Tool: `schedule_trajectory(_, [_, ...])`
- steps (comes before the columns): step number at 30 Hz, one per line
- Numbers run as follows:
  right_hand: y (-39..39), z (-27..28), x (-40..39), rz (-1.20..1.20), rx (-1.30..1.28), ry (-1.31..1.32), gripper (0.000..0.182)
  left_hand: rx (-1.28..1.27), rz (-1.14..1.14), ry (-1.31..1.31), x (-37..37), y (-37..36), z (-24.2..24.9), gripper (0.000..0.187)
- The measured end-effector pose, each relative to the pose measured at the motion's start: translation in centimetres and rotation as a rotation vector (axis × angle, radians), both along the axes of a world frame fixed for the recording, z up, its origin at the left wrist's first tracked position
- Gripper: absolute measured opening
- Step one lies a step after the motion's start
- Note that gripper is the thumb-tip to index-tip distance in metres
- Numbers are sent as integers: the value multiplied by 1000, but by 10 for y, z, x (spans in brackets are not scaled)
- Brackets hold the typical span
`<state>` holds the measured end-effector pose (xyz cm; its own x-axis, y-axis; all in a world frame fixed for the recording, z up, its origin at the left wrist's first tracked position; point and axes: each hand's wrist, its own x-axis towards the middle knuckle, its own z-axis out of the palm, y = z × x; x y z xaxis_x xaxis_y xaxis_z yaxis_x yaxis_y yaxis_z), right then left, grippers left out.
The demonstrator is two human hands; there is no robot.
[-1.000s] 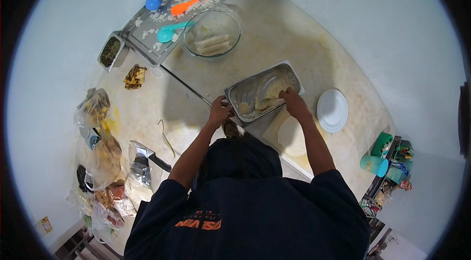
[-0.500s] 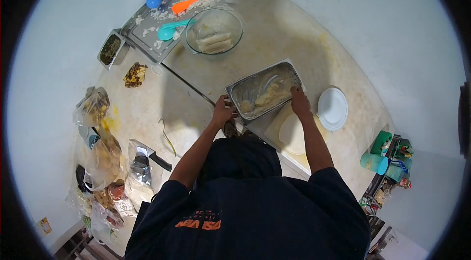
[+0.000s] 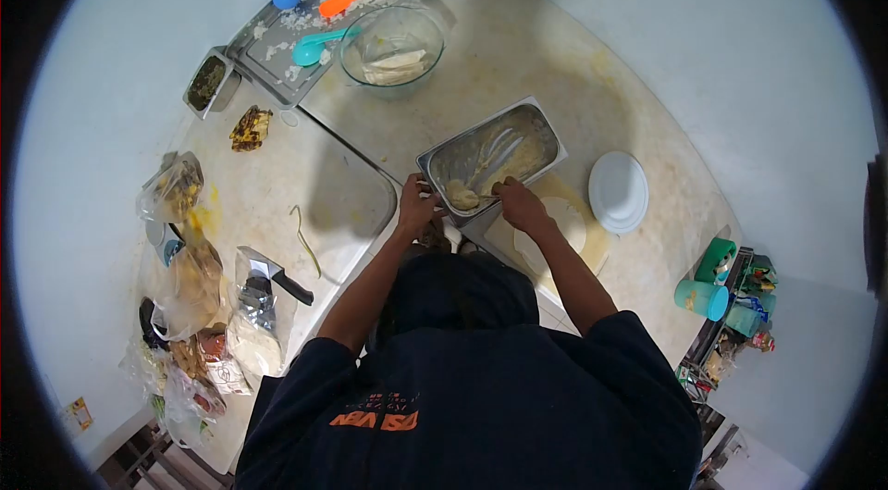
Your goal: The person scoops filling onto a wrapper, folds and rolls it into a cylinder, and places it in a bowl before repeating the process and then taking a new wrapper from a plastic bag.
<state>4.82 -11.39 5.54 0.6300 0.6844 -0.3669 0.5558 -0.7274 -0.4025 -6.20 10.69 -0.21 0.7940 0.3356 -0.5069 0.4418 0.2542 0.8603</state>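
A deep rectangular metal pan [image 3: 546, 134] sits tilted on the table in front of me, pale mash smeared over its bottom and sides. My left hand [image 3: 419, 206] grips its near left corner. Closed fingers of my right hand [image 3: 519, 203] are over the near edge, on what looks like the handle of a spoon [image 3: 463, 198]; its end is loaded with mash. Below the right forearm, a round pale flat wrapper [image 3: 561, 229] lies on a yellowish board [image 3: 597, 254], partly covered by the arm.
A white plate [image 3: 618, 192] stands to the right. Farther back are a glass bowl [image 3: 392, 87] with pale rolls and a tray [image 3: 268, 74] with rice bits and colored spoons. On the left lie a knife [image 3: 294, 287], plastic bags [image 3: 192, 291] and a browned wrapped piece [image 3: 251, 129].
My right hand has moved left and nearer, from the pan's right end to its near side. The mash in the pan has been spread about. My left hand stays at the corner.
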Motion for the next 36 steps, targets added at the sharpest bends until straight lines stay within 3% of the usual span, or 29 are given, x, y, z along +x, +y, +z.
schedule_trajectory(2, [-3,-9,0,27,24,26,22,105,-22,-5,-3,-7,-2,44])
schedule_trajectory(5, [-13,-26,2,12,144,85,17,-3,46,57,-9,-20,21,44])
schedule_trajectory(10, [-33,-14,7,3,296,134,17,-85,108,60,-24,-37,19,51])
schedule_trajectory(17, [-66,-11,3,-93,390,88,17,-31,47,101,-41,-51,-11,55])
schedule_trajectory(20, [-75,-7,0,-169,438,74,18,123,140,114,-48,-65,-7,58])
schedule_trajectory(23, [-80,-5,4,-189,509,25,18,730,171,78,-48,-75,-6,53])
schedule_trajectory(26, [-85,8,5,-214,523,41,17,1052,168,-189,-47,-90,12,45])
schedule_trajectory(29, [-99,19,1,-231,573,63,17,1132,67,-488,-41,-107,32,41])
schedule_trajectory(36, [-186,20,-25,-405,570,98,16,1022,-455,-630,-41,-146,52,21])
